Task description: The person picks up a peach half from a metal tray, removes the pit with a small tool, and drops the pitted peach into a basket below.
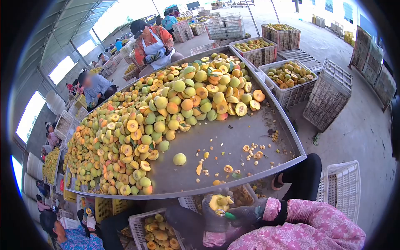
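Over my lap, below the table's near edge, my left hand (213, 216) in a grey glove grips a cut apricot (221, 202) with its yellow flesh showing. My right hand (248, 213), also gloved, is closed around a small tool (229, 215) with a green handle. Its metal, ring-like end touches or nearly touches the apricot. Just beyond my hands, a crate (251, 192) with fruit in it is partly hidden by them. A large heap of apricots (166, 108), whole and halved, covers much of the metal table (183, 183).
Pits and fruit scraps (253, 152) lie on the table near me. A crate of apricot halves (137, 227) stands at my left, a white crate (341, 187) at my right. Full crates (287, 93) line the table's right side. Co-workers (152, 46) sit around the table.
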Demonstrator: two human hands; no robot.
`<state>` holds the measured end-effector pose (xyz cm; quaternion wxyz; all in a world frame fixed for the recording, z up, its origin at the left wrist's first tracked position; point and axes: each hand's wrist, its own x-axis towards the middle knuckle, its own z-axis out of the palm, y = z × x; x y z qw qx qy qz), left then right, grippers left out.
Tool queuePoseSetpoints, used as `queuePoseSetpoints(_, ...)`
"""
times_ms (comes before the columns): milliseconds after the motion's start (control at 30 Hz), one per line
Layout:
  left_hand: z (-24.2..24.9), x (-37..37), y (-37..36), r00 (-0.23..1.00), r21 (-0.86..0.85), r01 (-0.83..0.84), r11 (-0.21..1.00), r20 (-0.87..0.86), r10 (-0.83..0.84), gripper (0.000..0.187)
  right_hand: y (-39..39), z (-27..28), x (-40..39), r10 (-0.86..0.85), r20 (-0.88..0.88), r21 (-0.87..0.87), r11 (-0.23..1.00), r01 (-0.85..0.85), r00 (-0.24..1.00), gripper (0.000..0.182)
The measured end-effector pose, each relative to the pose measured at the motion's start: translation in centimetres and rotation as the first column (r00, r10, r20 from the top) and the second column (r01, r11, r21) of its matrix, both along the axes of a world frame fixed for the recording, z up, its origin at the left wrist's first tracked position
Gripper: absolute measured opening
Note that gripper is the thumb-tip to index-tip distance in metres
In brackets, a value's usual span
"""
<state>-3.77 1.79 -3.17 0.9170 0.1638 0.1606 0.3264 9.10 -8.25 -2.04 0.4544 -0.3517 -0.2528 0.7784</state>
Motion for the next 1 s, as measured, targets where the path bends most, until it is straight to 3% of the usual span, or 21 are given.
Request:
queuePoseSetpoints(67,5.3,-0.4,-0.1,0.897,0.235,-0.224,0.946,-0.331,0.295,0.039,0.2,4.0,1.9,0.145,0.033,0.069,0.987,-0.147,0.989,0.026)
queuePoseSetpoints(100,7.1,-1.1,0.2,0.762,0.595,-0.209,0.776,-0.398,0.51,0.038,0.3,4.6,2.5,0.217,0.053,0.106,0.969,-0.222,0.975,0.027)
queuePoseSetpoints(133,7.9,-2.1,0.6,0.639,0.775,-0.25,0.581,-0.319,0.7,0.039,0.2,0.4,2.5,0.134,-0.037,-0.022,0.991,-0.135,0.99,0.036)
queuePoseSetpoints(167,9.3,-3.9,1.1,0.538,0.858,-0.195,0.475,-0.311,0.783,0.037,0.7,-5.8,2.5,0.316,0.684,-0.006,0.904,-0.428,0.658,0.038)
queuePoseSetpoints(200,7.9,-6.4,2.1,0.461,0.785,-0.339,0.518,-0.341,0.819,0.033,0.9,-11.8,3.2,0.183,0.979,-0.201,0.773,-0.602,-0.093,0.041)
queuePoseSetpoints(233,6.7,-9.9,3.3,0.388,0.777,-0.358,0.518,-0.381,0.839,0.027,-0.2,-11.3,4.4,0.146,0.988,-0.146,0.792,-0.592,-0.049,0.042)
queuePoseSetpoints(267,6.5,-12.5,4.2,0.239,0.822,-0.277,0.498,-0.444,0.864,0.025,-1.2,-10.7,5.2,0.113,0.994,-0.094,0.808,-0.582,-0.003,0.043)
queuePoseSetpoints(300,6.5,-13.6,5.1,0.234,0.826,-0.278,0.49,-0.437,0.869,0.025,-1.3,-11.1,5.5,0.204,0.979,-0.177,0.824,-0.539,-0.008,0.042)
queuePoseSetpoints(333,6.4,-14.7,5.9,0.184,0.859,-0.163,0.485,-0.457,0.87,0.025,-1.4,-11.7,5.4,0.298,0.955,-0.262,0.83,-0.492,-0.005,0.042)
queuePoseSetpoints(433,6.2,-16.7,8.6,0.033,0.865,0.2,0.46,-0.475,0.879,0.027,-0.9,-11.7,5.9,0.3,0.954,-0.237,0.781,-0.578,0.014,0.043)
queuePoseSetpoints(500,5.3,-16.8,10.4,-0.064,0.79,0.426,0.441,-0.459,0.886,0.028,-1.3,-12.8,5.9,0.213,0.976,-0.148,0.812,-0.565,0.051,0.043)
queuePoseSetpoints(533,6.2,-13.7,12.1,0.141,0.854,0.446,0.267,-0.362,0.922,0.03,-1.1,-13.7,5.9,0.164,0.984,-0.09,0.789,-0.608,0.068,0.041)
queuePoseSetpoints(567,7.4,-10.5,13.1,0.225,0.843,0.296,0.45,-0.519,0.824,0.033,-1.0,-14.6,6.0,0.114,0.99,-0.031,0.761,-0.648,0.087,0.039)
queuePoseSetpoints(600,6.7,-7.6,15.1,0.326,0.869,0.216,0.445,-0.494,0.806,0.035,-1.7,-15.2,6.3,0.13,0.949,0.062,0.818,-0.572,0.289,0.038)
queuePoseSetpoints(633,5.3,-5.3,17.7,0.304,0.873,0.326,0.364,-0.461,0.834,0.038,-2.0,-15.7,6.6,0.123,0.869,0.138,0.87,-0.474,0.479,0.037)
queuePoseSetpoints(733,2.6,0.9,23.1,0.263,0.758,0.65,0.052,-0.289,0.921,0.04,-2.6,-12.3,7.7,0.211,0.775,-0.003,0.943,-0.332,0.595,0.037)
queuePoseSetpoints(833,-1.6,1.6,26.2,0.332,0.671,0.741,0.024,-0.396,0.856,0.041,-3.2,-8.4,9.0,0.229,0.579,-0.157,0.973,-0.169,0.782,0.038)
queuePoseSetpoints(900,-0.3,1.6,25.0,0.33,0.716,0.695,0.065,-0.398,0.856,0.04,-3.6,-6.1,9.6,0.19,0.396,-0.262,0.961,-0.088,0.898,0.038)
queuePoseSetpoints(933,0.2,1.1,24.1,0.55,0.784,0.357,0.508,-0.616,0.563,0.04,-3.6,-5.1,9.6,0.169,0.301,-0.312,0.948,-0.07,0.939,0.038)
queuePoseSetpoints(967,1.5,0.8,22.8,0.805,0.473,0.067,0.878,-0.546,0.233,0.04,-3.4,-4.1,9.4,0.151,0.228,-0.345,0.936,-0.065,0.962,0.039)
queuePoseSetpoints(1000,2.7,0.6,21.0,0.902,0.284,0.005,0.959,-0.416,0.118,0.044,-3.1,-3.0,9.3,0.14,0.174,-0.368,0.927,-0.067,0.975,0.039)
